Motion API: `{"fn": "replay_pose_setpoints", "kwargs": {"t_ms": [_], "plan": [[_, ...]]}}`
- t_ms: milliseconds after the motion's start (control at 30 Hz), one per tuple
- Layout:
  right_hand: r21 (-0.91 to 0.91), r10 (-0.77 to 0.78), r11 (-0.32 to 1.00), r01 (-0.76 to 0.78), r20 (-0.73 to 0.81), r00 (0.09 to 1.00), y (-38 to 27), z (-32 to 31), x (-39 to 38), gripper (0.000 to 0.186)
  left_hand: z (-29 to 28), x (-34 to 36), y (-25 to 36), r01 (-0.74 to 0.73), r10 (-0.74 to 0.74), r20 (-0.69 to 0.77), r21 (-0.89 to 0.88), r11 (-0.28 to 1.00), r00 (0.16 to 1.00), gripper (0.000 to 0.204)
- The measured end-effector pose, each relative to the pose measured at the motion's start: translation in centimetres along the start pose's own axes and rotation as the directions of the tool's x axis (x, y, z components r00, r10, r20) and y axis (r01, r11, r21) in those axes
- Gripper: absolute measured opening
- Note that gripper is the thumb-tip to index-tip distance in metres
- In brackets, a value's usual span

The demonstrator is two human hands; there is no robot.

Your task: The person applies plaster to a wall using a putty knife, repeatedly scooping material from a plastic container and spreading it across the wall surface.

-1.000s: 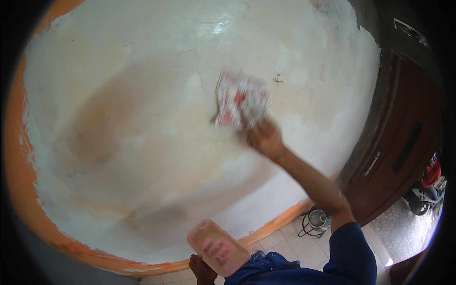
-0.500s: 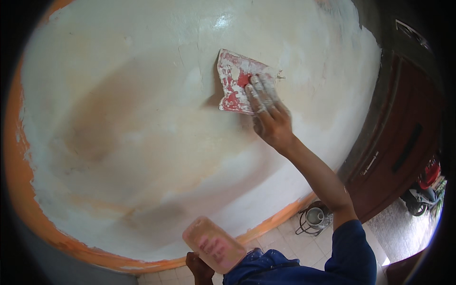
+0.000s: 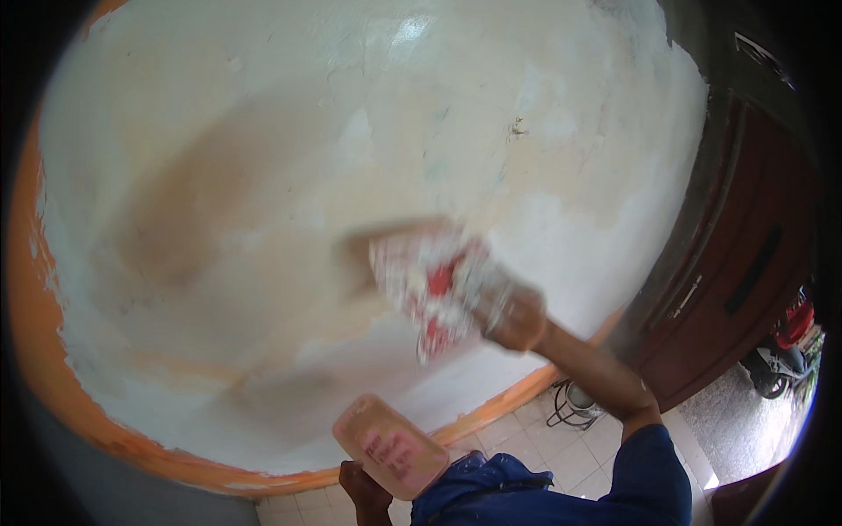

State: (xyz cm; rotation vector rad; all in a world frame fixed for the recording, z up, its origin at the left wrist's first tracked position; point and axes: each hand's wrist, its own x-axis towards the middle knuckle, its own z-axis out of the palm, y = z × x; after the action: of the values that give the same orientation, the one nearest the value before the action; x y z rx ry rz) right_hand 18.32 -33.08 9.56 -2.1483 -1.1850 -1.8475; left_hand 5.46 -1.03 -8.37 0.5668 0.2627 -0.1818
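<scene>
A red, putty-smeared flat scraper (image 3: 425,280) is held in my right hand (image 3: 509,307), blurred by motion and low over the middle of the patchy white wall (image 3: 254,131). Putty coats my right fingers. My left hand (image 3: 367,486) grips a pale peach, rectangular plastic container (image 3: 390,447) at the bottom of the view, beside my blue clothing. The container's face has pinkish marks, and part of my left hand is hidden behind it.
An orange band (image 3: 31,272) borders the wall. At right stand a dark red door (image 3: 754,202) and, beyond it, a parked two-wheeler (image 3: 776,364). A metal stand holding a pot (image 3: 570,408) sits on the tiled floor (image 3: 522,443) behind my right arm.
My right hand and scraper rose slightly, then swept down to the lower middle of the wall. My left hand and container shifted a little to the left.
</scene>
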Motion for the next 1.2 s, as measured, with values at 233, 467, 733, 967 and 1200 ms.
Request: {"fn": "replay_pose_setpoints", "kwargs": {"t_ms": [233, 467, 733, 967, 1200], "plan": [[-0.186, 0.105, 0.978, -0.091, 0.066, 0.992, 5.9, 4.2, 0.8, 0.042, 0.9, 0.3, -1.5, 0.064, -0.058, 0.104, -0.054, 0.996, 0.993, 0.06], [0.231, 0.186, 0.926, -0.298, 0.409, 0.894, -8.3, 4.3, -7.8, 0.032, 0.1, 0.2, -0.8, 0.021, -0.018, 0.039, -0.078, 0.997, 0.999, 0.056], [0.668, 0.711, -0.628, -0.399, 0.701, 0.055, -6.1, -3.0, -0.4, 0.037, 1.5, 0.3, -1.4, 0.072, -0.069, 0.103, -0.033, 0.997, 0.992, 0.058], [0.63, 0.654, -0.725, -0.278, 0.756, 0.007, -1.8, -4.5, -0.9, 0.039, 0.1, 0.3, -2.4, -0.121, 0.13, 0.022, 0.548, 0.828, 0.991, 0.056], [0.719, 0.841, 0.501, -0.481, -0.274, 0.466, 5.6, -7.6, 6.3, 0.028, -5.6, 2.3, -3.0, -0.191, 0.151, 0.118, 0.682, 0.706, 0.981, 0.056]]}}
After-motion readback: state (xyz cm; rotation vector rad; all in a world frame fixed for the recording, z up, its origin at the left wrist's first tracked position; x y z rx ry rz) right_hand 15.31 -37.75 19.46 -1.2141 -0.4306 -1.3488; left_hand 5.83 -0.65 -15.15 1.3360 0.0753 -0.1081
